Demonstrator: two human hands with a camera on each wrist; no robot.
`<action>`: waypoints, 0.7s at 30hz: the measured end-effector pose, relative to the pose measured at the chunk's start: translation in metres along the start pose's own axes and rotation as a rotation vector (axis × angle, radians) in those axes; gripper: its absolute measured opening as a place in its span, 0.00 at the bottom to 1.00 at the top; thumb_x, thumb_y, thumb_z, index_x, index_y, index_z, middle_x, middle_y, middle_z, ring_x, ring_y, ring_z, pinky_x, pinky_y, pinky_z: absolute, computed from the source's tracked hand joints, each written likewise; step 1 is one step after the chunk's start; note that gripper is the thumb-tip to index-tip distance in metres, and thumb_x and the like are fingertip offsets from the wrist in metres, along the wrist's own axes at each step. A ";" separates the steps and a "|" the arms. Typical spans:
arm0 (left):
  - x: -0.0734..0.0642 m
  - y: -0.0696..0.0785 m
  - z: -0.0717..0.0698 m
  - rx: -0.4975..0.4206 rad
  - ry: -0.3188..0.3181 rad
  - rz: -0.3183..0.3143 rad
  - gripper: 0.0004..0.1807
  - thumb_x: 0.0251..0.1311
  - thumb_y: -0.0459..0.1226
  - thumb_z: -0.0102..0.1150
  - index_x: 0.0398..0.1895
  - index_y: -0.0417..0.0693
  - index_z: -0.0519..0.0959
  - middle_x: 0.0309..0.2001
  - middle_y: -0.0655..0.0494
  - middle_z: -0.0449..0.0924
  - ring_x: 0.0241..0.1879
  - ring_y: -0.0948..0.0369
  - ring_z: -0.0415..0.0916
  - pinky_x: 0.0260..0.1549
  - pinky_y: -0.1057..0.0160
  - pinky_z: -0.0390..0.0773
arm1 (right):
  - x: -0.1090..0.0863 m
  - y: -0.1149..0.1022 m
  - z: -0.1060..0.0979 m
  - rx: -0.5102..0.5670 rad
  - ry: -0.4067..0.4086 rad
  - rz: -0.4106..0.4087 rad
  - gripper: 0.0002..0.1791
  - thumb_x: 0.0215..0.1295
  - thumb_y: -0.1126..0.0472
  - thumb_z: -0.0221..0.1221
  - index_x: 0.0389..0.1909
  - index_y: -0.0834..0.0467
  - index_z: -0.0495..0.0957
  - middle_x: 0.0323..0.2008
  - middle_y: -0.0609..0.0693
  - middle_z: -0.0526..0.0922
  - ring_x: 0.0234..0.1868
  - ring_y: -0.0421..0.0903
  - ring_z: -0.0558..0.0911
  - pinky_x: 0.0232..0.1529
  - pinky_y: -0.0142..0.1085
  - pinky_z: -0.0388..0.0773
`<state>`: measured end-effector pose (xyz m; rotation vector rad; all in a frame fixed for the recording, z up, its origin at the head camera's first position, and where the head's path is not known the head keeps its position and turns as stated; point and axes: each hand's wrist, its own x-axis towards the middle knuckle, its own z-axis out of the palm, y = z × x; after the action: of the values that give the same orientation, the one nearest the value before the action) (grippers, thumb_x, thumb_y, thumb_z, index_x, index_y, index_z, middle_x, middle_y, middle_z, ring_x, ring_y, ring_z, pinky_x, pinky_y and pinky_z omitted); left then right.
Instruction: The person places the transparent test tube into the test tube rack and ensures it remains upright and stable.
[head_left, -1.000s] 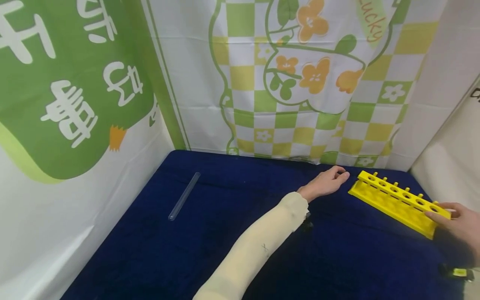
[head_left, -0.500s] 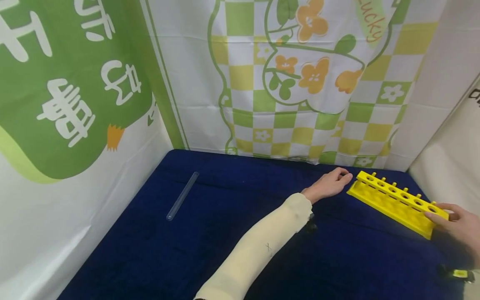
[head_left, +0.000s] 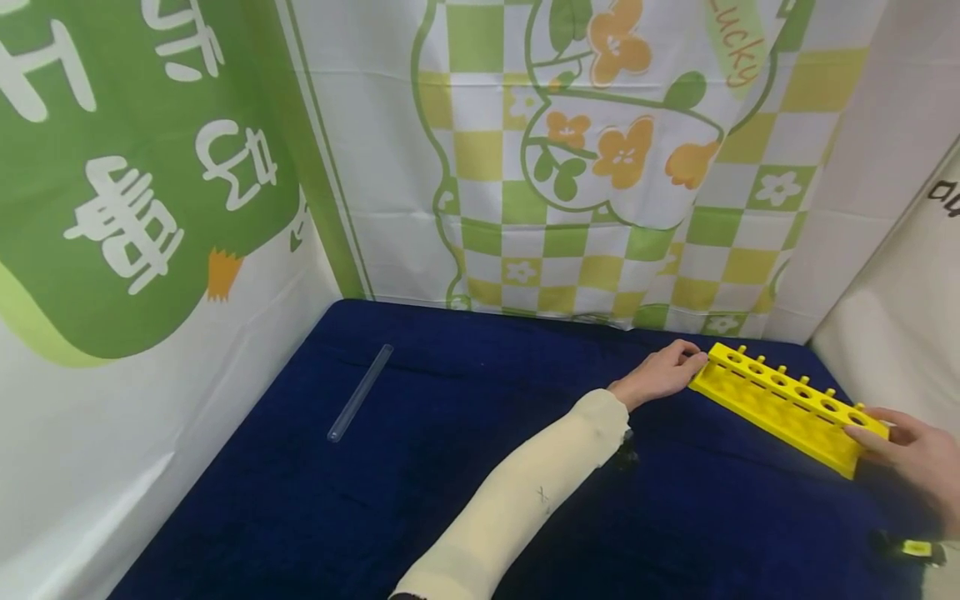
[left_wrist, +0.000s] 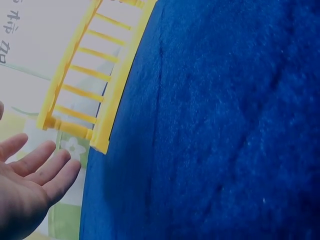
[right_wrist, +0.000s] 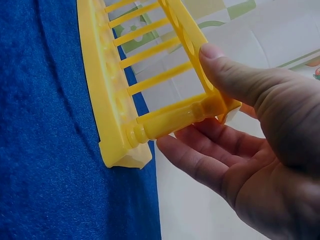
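Note:
A yellow test tube rack (head_left: 780, 408) stands on the blue cloth at the right of the head view, its row of round holes on top. My right hand (head_left: 907, 450) grips the rack's near right end. In the right wrist view the thumb (right_wrist: 220, 62) lies on the top rail, with the fingers curled around the end post. At the rack's far left end is my left hand (head_left: 663, 371), its fingers loosely bent. The left wrist view shows that hand (left_wrist: 30, 190) with spread fingers beside the rack, a small gap between them. A clear test tube (head_left: 361, 393) lies at the left.
A dark blue cloth (head_left: 420, 500) covers the table. Printed fabric hangings (head_left: 570, 275) stand along its back, with more at the left and right sides. The left forearm's cream sleeve (head_left: 517, 500) crosses the middle of the table.
My left hand has moved a little to the right, closer to the rack's left end. The right hand keeps its grip on the rack. The head view has shifted slightly.

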<state>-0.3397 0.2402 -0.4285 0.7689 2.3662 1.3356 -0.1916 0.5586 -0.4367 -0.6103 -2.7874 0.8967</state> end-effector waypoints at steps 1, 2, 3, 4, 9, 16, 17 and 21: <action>-0.001 0.001 0.000 -0.005 -0.003 0.001 0.22 0.72 0.61 0.40 0.64 0.70 0.67 0.53 0.66 0.78 0.45 0.68 0.77 0.46 0.65 0.77 | 0.000 0.000 0.000 0.007 0.001 -0.004 0.47 0.66 0.39 0.57 0.65 0.76 0.60 0.37 0.67 0.77 0.23 0.38 0.78 0.22 0.31 0.76; -0.001 0.002 0.000 -0.012 -0.006 0.001 0.22 0.72 0.60 0.40 0.64 0.70 0.67 0.53 0.66 0.78 0.45 0.68 0.77 0.46 0.65 0.77 | 0.000 -0.001 0.000 0.010 0.001 -0.003 0.47 0.66 0.39 0.57 0.65 0.76 0.60 0.37 0.68 0.77 0.24 0.37 0.77 0.22 0.32 0.77; -0.001 0.003 0.000 -0.017 -0.010 0.001 0.22 0.72 0.60 0.41 0.64 0.69 0.67 0.54 0.66 0.78 0.45 0.68 0.77 0.46 0.65 0.77 | 0.000 -0.001 0.000 0.016 0.000 -0.003 0.47 0.66 0.39 0.57 0.65 0.76 0.60 0.38 0.68 0.78 0.24 0.36 0.77 0.22 0.32 0.77; -0.002 0.004 0.000 -0.018 -0.012 -0.001 0.22 0.72 0.60 0.41 0.65 0.69 0.67 0.55 0.66 0.78 0.46 0.68 0.77 0.47 0.65 0.78 | 0.000 -0.001 0.000 0.023 0.002 -0.002 0.47 0.66 0.39 0.57 0.65 0.77 0.60 0.38 0.68 0.78 0.24 0.35 0.76 0.22 0.33 0.78; 0.000 0.004 0.002 -0.023 -0.002 -0.018 0.22 0.72 0.59 0.42 0.65 0.69 0.67 0.58 0.66 0.77 0.49 0.68 0.78 0.49 0.64 0.78 | -0.001 -0.001 0.001 0.010 0.014 -0.016 0.45 0.67 0.39 0.57 0.64 0.76 0.62 0.30 0.58 0.75 0.23 0.36 0.74 0.22 0.33 0.76; 0.005 0.001 0.004 -0.032 0.020 -0.018 0.22 0.71 0.59 0.42 0.64 0.69 0.68 0.56 0.65 0.78 0.48 0.68 0.78 0.47 0.65 0.78 | -0.001 0.001 0.000 0.022 0.002 -0.003 0.46 0.67 0.38 0.56 0.65 0.76 0.61 0.27 0.52 0.72 0.23 0.36 0.74 0.23 0.34 0.77; 0.005 0.001 0.005 -0.034 0.023 -0.015 0.22 0.71 0.59 0.43 0.63 0.68 0.68 0.56 0.65 0.78 0.47 0.68 0.78 0.47 0.65 0.78 | -0.002 0.002 0.001 0.028 0.001 -0.004 0.45 0.67 0.39 0.55 0.65 0.76 0.61 0.26 0.52 0.71 0.23 0.36 0.75 0.23 0.34 0.77; 0.005 -0.001 0.004 -0.049 0.024 -0.021 0.21 0.71 0.59 0.43 0.63 0.68 0.69 0.55 0.64 0.78 0.46 0.67 0.78 0.47 0.64 0.78 | -0.003 0.003 0.002 0.003 0.003 -0.033 0.44 0.68 0.41 0.55 0.65 0.76 0.61 0.26 0.53 0.72 0.22 0.34 0.74 0.23 0.31 0.77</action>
<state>-0.3415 0.2455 -0.4317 0.7161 2.3443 1.3959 -0.1885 0.5581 -0.4398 -0.5630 -2.7837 0.8928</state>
